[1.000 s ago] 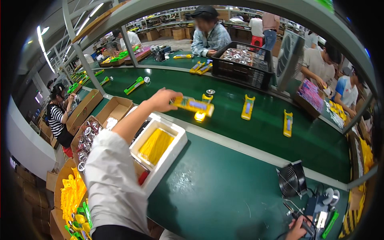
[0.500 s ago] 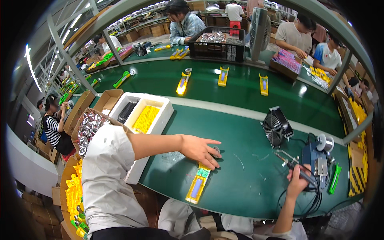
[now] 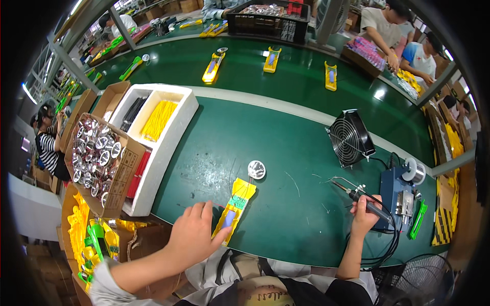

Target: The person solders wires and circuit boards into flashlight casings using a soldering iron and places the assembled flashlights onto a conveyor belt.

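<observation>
My left hand (image 3: 195, 232) is beside the lower left edge of a yellow flashlight housing (image 3: 246, 188), fingers stretched out and thumb apart over the housing's lower part. Whether the thumb presses on it I cannot tell. In the housing lie a green circuit board (image 3: 237, 202) and a purple-blue battery cell (image 3: 229, 219). A round silver reflector (image 3: 256, 170) rests just beyond its top end, with thin wires between them. A fine red wire shows near my left fingertips. At the right, my right hand (image 3: 364, 217) is closed around a soldering iron (image 3: 376, 209), its tip pointing up and left.
A small black fan (image 3: 350, 138) and a blue soldering station (image 3: 392, 191) with a solder spool (image 3: 414, 172) stand right. Left are a box of reflectors (image 3: 99, 158) and a white foam tray (image 3: 186, 104) of wires. Beyond, a green conveyor (image 3: 296, 84) carries housings; people work nearby.
My left hand has drawn back from the reflector toward me and left, down to the housing's lower part. The head view has tilted down. My right hand keeps hold of the soldering iron.
</observation>
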A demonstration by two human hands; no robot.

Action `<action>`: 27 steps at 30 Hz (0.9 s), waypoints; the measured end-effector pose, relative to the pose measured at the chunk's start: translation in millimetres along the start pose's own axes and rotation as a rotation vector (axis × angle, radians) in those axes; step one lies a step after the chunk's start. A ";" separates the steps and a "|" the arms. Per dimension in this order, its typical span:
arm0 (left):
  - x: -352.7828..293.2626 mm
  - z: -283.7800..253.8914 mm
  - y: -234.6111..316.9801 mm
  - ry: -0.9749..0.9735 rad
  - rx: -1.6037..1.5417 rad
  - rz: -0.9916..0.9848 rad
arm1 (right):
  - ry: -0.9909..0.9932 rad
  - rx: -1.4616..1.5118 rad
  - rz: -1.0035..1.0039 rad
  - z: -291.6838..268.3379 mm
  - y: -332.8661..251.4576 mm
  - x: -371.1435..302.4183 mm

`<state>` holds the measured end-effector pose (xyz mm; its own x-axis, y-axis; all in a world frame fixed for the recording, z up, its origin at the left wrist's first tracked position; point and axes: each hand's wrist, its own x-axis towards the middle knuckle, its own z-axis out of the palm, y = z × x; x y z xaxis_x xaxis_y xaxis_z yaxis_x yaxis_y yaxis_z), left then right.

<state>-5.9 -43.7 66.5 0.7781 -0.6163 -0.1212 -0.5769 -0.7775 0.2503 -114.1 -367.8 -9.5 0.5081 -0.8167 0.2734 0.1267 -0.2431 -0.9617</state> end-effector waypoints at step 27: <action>1.7 68.0 -6.3 0.276 -0.480 0.256 | -0.070 0.116 -0.092 21.3 -25.8 11.3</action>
<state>-17.8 -48.3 -0.6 0.7025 -0.6710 0.2370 -0.6273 -0.4265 0.6516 -93.5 -359.7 18.0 0.5477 -0.7541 0.3624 0.2714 -0.2496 -0.9295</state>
